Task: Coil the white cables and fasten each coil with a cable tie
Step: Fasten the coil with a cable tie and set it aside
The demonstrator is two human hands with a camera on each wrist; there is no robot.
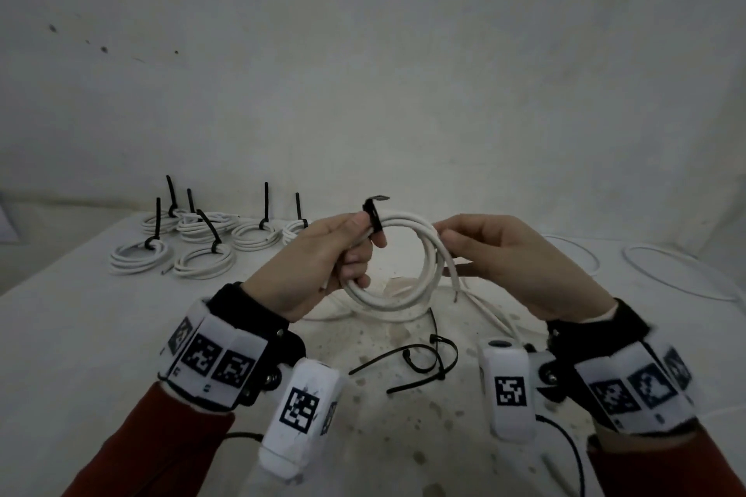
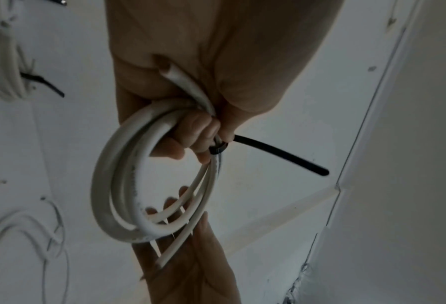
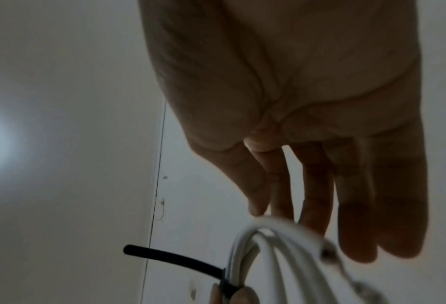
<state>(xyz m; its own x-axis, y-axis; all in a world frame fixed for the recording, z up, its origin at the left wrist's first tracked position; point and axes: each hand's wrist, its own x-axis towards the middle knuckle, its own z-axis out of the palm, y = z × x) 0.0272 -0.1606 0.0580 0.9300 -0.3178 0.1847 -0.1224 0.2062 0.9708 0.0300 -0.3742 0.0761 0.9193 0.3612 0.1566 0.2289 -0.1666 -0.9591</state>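
Observation:
A coil of white cable (image 1: 387, 305) is held up above the table between both hands. My left hand (image 1: 355, 250) grips its left side, fingers curled through the loop and thumb on top. A black cable tie (image 1: 373, 220) wraps the strands right at that thumb, its tail sticking up. The left wrist view shows the coil (image 2: 112, 185), the tie's tail (image 2: 281, 154) pointing right and my left hand (image 2: 203, 61). My right hand (image 1: 484, 250) lies against the coil's right side; the right wrist view shows its fingers (image 3: 356, 205) straight, touching the coil (image 3: 281, 257) near the tie (image 3: 169, 258).
Several tied coils (image 1: 202, 242) with upright black tie tails sit at the table's back left. Loose black cable ties (image 1: 420, 359) lie on the stained table (image 1: 80, 315) below the hands. Loose white cables (image 1: 666, 274) lie at the right. A pale wall stands behind.

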